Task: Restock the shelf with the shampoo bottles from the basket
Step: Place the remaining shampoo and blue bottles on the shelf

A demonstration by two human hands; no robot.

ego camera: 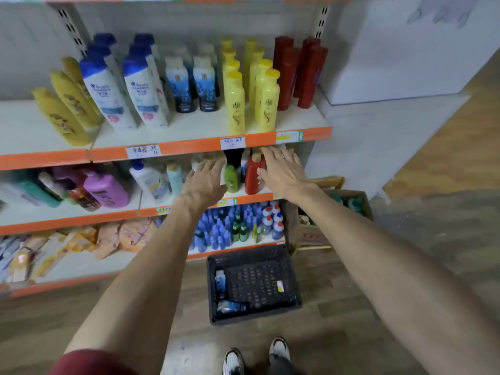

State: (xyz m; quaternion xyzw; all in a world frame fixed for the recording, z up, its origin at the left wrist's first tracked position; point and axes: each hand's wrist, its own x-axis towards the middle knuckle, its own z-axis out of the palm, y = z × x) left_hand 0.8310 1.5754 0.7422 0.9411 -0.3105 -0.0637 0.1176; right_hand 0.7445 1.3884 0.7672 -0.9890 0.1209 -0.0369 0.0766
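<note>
Left hand (205,182): flat, empty, at shelf's (108,217) front edge.
Right hand (281,171): I see straight fingers, perhaps touching red bottle (251,182).

Handwritten price tags (143,151) on the orange shelf edge (189,148) and bottle labels (108,97) blur beyond reading.

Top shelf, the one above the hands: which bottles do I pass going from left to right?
Mustard-yellow bottles → white bottles with blue caps → blue-and-black bottles → pale yellow bottles → red bottles.
</note>
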